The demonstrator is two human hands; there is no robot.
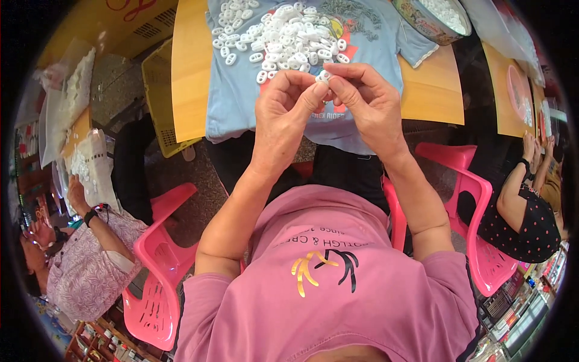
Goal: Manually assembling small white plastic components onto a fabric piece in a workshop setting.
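Observation:
My left hand (288, 107) and my right hand (366, 99) meet over the near side of the work spot, thumbs and forefingers pinched on one small white plastic piece (324, 76). It looks like the oval two-holed pieces nearby; the fingertips cover part of it. Just beyond my hands lies a heap of white oval two-holed pieces (289, 39), with several strays at its left. To the right of the heap is a scatter of small dark grey parts (360, 19), too small to tell their kind. Everything rests on a light blue T-shirt (232, 105) with a coloured print.
The shirt covers part of a wooden table (192, 90). A round patterned tub (435, 25) of white pieces stands at the far right. Pink chairs (158, 301) flank me, a yellow crate (160, 99) is at the left, and other people sit working at both sides.

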